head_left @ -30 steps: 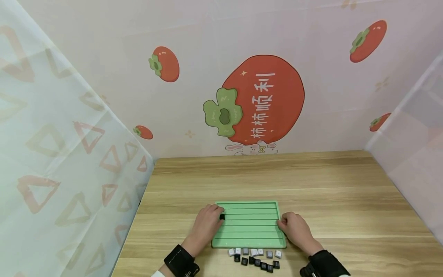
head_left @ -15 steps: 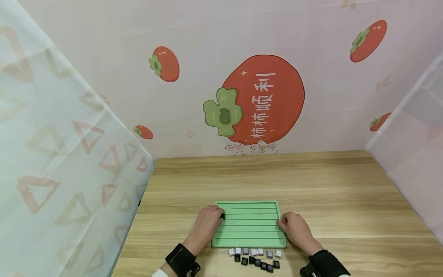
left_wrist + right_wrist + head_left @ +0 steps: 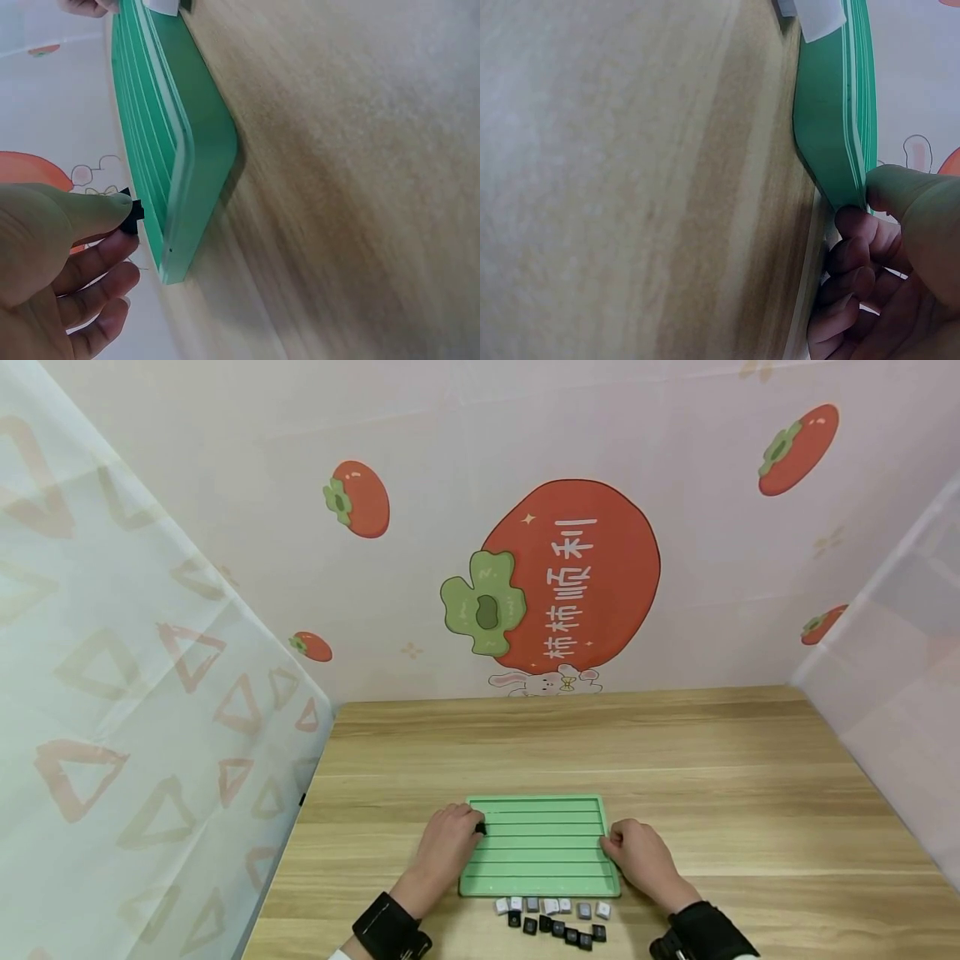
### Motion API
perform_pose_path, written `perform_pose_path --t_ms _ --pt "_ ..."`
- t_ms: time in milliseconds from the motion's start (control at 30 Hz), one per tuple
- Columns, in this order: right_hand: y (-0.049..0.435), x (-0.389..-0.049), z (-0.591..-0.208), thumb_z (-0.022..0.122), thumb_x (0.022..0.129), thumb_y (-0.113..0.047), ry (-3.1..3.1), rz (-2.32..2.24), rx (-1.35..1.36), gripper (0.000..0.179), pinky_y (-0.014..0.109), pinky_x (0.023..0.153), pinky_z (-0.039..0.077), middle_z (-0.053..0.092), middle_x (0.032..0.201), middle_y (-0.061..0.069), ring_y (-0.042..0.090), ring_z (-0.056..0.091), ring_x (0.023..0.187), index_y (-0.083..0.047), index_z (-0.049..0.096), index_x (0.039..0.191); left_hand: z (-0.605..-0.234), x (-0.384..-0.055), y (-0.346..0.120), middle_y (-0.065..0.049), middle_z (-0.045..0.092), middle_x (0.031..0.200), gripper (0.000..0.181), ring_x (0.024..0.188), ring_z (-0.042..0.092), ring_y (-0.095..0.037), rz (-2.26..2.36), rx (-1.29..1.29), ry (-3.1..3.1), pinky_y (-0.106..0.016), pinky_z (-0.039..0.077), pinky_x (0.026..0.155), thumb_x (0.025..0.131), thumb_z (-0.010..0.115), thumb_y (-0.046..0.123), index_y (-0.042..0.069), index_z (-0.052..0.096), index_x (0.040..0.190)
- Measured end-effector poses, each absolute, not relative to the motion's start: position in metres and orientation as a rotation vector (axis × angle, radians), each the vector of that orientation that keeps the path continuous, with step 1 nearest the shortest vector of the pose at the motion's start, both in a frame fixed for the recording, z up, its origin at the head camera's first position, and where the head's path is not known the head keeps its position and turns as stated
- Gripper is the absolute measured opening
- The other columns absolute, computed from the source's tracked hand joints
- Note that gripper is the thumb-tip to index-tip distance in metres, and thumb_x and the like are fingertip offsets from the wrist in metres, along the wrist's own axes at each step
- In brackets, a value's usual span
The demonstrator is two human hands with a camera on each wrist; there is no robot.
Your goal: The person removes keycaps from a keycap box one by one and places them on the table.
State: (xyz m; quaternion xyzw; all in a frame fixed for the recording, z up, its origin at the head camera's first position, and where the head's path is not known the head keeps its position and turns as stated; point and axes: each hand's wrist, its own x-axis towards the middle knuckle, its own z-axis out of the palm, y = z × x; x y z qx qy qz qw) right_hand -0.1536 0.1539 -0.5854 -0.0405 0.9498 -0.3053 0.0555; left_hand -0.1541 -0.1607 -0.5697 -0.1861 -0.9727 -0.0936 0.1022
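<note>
Between the thumb and index finger of my left hand (image 3: 446, 847) a small black keycap (image 3: 133, 217) is pinched. That hand is at the left side of a green tray (image 3: 540, 856) with raised ridges running across it; in the head view the keycap overlaps the tray's left part, near an upper ridge. My right hand (image 3: 643, 858) grips the tray's right edge, thumb on the rim and curled index finger against the outer wall, as the right wrist view shows. The tray lies flat on the wooden table (image 3: 750, 777).
Just in front of the tray's near edge sits a row of white and grey keycaps (image 3: 551, 907). Several black keycaps (image 3: 558, 929) lie in a loose line nearer to me. A printed cloth wall (image 3: 405, 610) stands behind the table, with more cloth at both sides.
My left fingers have shifted slightly around the black keycap, so less of it shows than a second ago. The right hand, the tray and the loose keycaps stay where they were.
</note>
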Motion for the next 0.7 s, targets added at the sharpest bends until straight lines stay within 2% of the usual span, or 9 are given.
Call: perform_pose_path --t_ms 267,500,700 --pt "0.154 -0.153 -0.584 0.069 0.092 -0.014 2.880 -0.932 -0.123 0.049 0.020 0.055 0.022 0.024 0.056 -0.007 0.009 0.026 0.052 -0.017 0.035 0.057 -0.562 -0.147 -0.159 0.002 0.075 0.092 0.019 0.085 0.068 -0.015 -0.318 -0.613 -2.824 -0.029 0.051 0.071 0.078 0.086 0.014 0.016 0.077 0.095" --pt "0.154 -0.153 -0.584 0.069 0.092 -0.014 2.868 -0.940 -0.126 0.049 0.020 0.055 0.022 0.023 0.056 -0.007 0.008 0.025 0.052 -0.017 0.035 0.057 -0.555 -0.139 -0.156 0.003 0.074 0.088 0.023 0.080 0.067 -0.013 -0.322 -0.684 -2.789 -0.026 0.047 0.067 0.073 0.089 0.015 0.016 0.076 0.092" --pt "0.154 -0.153 -0.584 0.069 0.092 -0.014 2.872 -0.943 -0.117 0.048 0.020 0.055 0.022 0.025 0.055 -0.007 0.008 0.026 0.052 -0.017 0.037 0.057 -0.551 -0.132 -0.152 0.005 0.072 0.087 0.021 0.081 0.065 -0.011 -0.322 -0.715 -2.794 -0.023 0.043 0.065 0.074 0.088 0.017 0.017 0.076 0.091"
